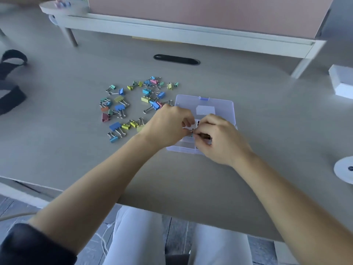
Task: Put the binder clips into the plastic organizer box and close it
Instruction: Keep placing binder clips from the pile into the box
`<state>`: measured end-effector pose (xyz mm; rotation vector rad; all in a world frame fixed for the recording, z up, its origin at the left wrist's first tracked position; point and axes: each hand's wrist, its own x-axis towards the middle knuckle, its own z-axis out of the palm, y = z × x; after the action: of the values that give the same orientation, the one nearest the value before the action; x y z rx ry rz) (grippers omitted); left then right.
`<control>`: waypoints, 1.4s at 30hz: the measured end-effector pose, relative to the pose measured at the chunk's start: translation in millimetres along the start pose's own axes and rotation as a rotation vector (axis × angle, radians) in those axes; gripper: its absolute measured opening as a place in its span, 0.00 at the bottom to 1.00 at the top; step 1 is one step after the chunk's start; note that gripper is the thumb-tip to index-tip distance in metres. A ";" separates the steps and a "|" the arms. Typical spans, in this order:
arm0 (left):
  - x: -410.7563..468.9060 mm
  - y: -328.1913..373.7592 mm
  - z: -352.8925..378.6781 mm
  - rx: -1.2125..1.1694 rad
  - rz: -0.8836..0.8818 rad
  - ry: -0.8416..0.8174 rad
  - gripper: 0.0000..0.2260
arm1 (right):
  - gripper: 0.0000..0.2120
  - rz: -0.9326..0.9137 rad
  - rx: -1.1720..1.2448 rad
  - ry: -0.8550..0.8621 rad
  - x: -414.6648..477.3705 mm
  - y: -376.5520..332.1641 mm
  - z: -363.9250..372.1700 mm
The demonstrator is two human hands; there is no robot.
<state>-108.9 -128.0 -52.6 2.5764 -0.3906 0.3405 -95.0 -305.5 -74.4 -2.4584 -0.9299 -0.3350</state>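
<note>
desk (pixel 191 178): thirty-odd loose binder clips (pixel 120 107), one open box (pixel 219 106); left fingers (pixel 188 122), right fingers (pixel 200 129) pinching one clip (pixel 191 134).

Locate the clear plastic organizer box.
Head view: the organizer box, on the grey desk, right of the coloured binder clips, under left hand and right hand.
</note>
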 end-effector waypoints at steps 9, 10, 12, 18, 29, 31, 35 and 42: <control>0.4 4.8 1.1 0.073 -0.001 0.011 0.06 | 0.12 0.019 0.112 -0.036 -2.6 6.5 -0.6; 1.7 4.9 0.0 0.080 0.014 -0.006 0.06 | 0.13 0.034 0.123 -0.037 -2.8 6.2 -1.7; 7.6 3.7 -5.0 0.104 0.039 -0.065 0.07 | 0.15 0.062 0.140 -0.043 -1.4 6.1 -2.7; 29.0 6.3 -16.9 0.137 0.009 -0.343 0.12 | 0.16 0.026 0.115 -0.008 -9.7 13.4 1.6; 29.9 -6.8 -19.6 -0.073 0.074 -0.302 0.07 | 0.16 0.087 0.098 -0.008 -11.0 17.4 -1.4; 23.9 -19.2 -38.3 -0.152 -0.026 -0.215 0.06 | 0.15 0.112 0.112 -0.019 -9.1 15.8 -0.3; 9.5 -56.6 -79.4 0.159 -0.198 -0.220 0.09 | 0.15 0.141 0.108 -0.046 -5.3 11.7 -1.1; -19.2 -75.4 -88.4 0.203 -0.337 -0.310 0.04 | 0.17 0.093 0.002 -0.144 6.3 -10.9 -3.0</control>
<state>-115.9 -15.7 -18.0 2.8370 -0.0214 -0.1487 -97.8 -296.5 -65.6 -2.5405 -0.8687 -0.1268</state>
